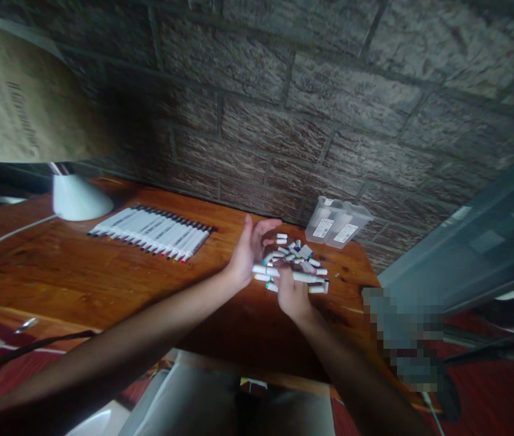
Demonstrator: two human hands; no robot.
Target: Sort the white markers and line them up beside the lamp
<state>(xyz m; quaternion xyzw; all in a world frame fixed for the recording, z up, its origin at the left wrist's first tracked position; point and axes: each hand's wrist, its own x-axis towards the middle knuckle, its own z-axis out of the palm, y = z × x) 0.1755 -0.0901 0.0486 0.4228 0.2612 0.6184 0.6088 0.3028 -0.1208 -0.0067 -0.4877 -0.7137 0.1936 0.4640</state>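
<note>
A white marker (303, 276) is held in my right hand (294, 295), lying roughly level with its left end close to my left palm. My left hand (244, 253) is raised beside it, thumb up and fingers stretched apart; whether the palm touches the marker I cannot tell. Under and behind both hands lies a loose pile of short white pieces with coloured ends, which look like marker caps (306, 251). Farther left, a neat row of white markers (150, 232) lies side by side, dark ends toward the wall.
Two clear plastic cases (343, 229) with white labels stand at the table's back right corner. A lamp with a white base (77, 197) and a large tan shade (25, 100) is at the left. The wooden table (220, 315) meets a stone-block wall (257, 121).
</note>
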